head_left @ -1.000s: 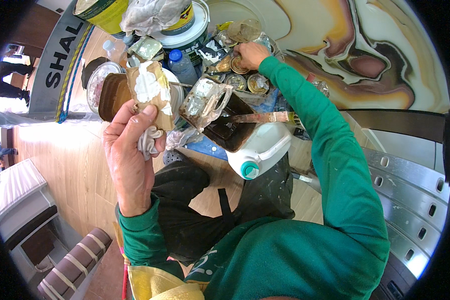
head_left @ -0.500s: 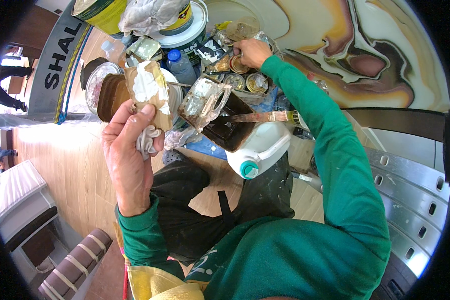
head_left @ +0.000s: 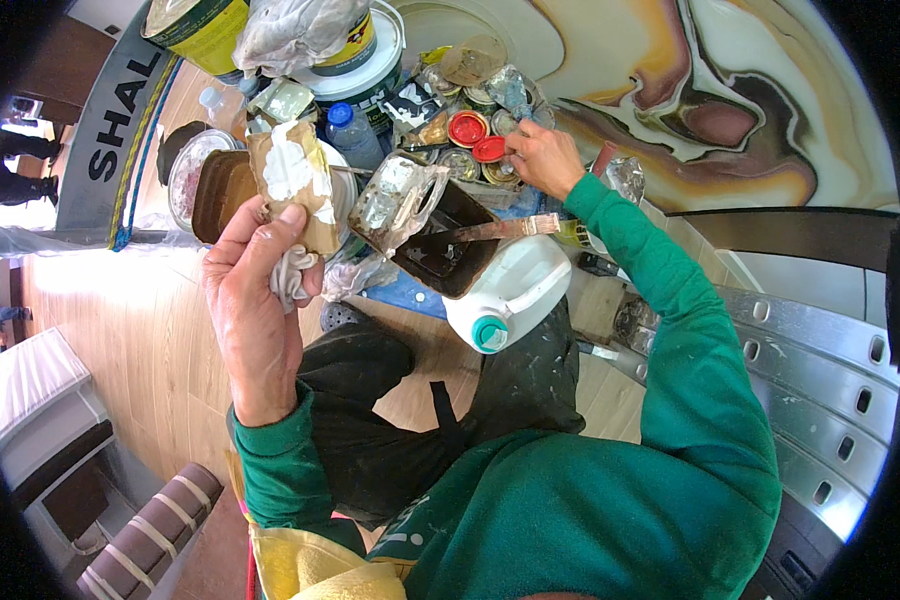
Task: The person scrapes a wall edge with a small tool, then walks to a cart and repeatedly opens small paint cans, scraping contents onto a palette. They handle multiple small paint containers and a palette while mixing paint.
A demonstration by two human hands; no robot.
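Note:
My left hand (head_left: pixel 262 271) pinches a cardboard scrap (head_left: pixel 295 178) smeared white and clutches a crumpled white cloth (head_left: pixel 290 278). At the upper right of the pile, the fingers of my right hand (head_left: pixel 540 158) are closed on a small red lid (head_left: pixel 489 148), beside a second red round lid (head_left: pixel 467 128) and several small tins (head_left: pixel 459 162). Between my hands lie a dirty container lid (head_left: pixel 394 200) and a dark tub (head_left: pixel 446 262) with a paintbrush (head_left: pixel 505 227) across it. A white jug (head_left: pixel 518 295) with a turquoise cap stands below the tub.
Buckets (head_left: pixel 195 30), a blue-capped bottle (head_left: pixel 355 140) and a brown tub (head_left: pixel 220 195) fill the pile. A swirl-patterned panel (head_left: pixel 770 100) rises at right, above a metal ladder (head_left: pixel 810 380). A rolled bundle (head_left: pixel 155 525) lies lower left. Another person's legs (head_left: pixel 25 150) show far left.
My right hand has moved right and down from the pile's top, and the two red lids now show where gold-coloured tins were visible. My left hand is almost unchanged.

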